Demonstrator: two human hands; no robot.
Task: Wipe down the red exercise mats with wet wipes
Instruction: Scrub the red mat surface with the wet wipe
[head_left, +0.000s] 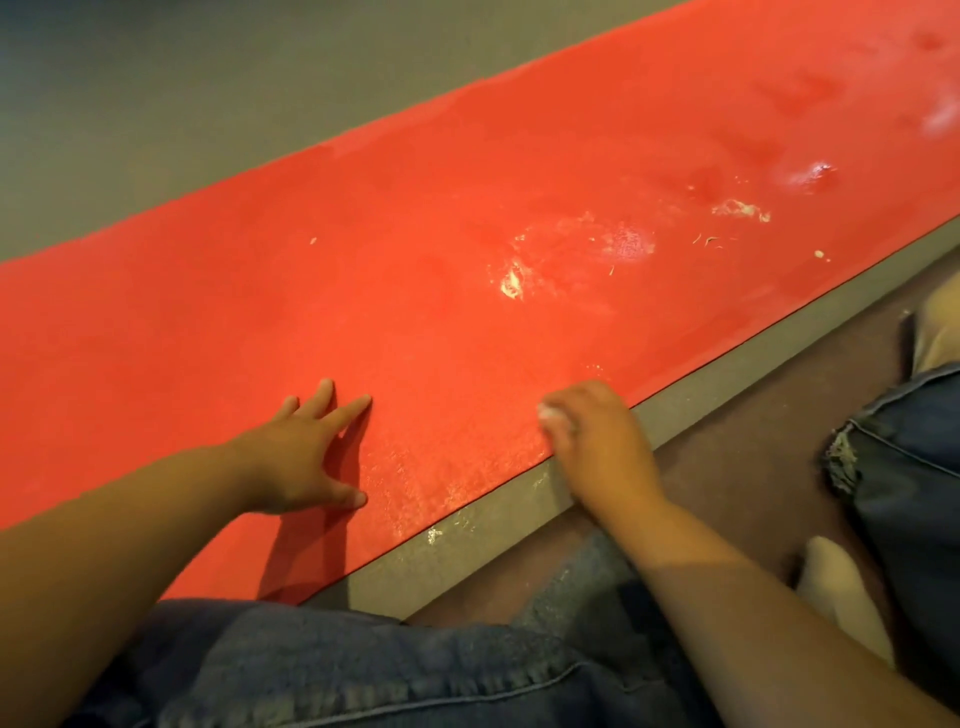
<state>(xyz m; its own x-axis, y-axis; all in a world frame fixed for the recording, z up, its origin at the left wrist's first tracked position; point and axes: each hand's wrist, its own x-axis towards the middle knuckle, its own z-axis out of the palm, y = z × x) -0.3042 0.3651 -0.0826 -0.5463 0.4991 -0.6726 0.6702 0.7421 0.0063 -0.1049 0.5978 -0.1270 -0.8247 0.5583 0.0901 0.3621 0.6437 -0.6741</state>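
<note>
While the left hand (306, 452) braces the mat (415, 208), fingers spread flat, the right hand (597, 441) rubs with a balled wipe (550, 414); the smears (571, 249) at one o'clock probably need scrubbing next.

The mat (467, 171) runs across the floor (156, 104) from your lower left to the upper right. Your left grip (306, 457) rests on it near its near edge. Your right grip (597, 441), to the right, holds a wipe (551, 414) against that edge. Smears (587, 244) lie further along, beyond it. Your knee (363, 670) lies before the mat.
</note>
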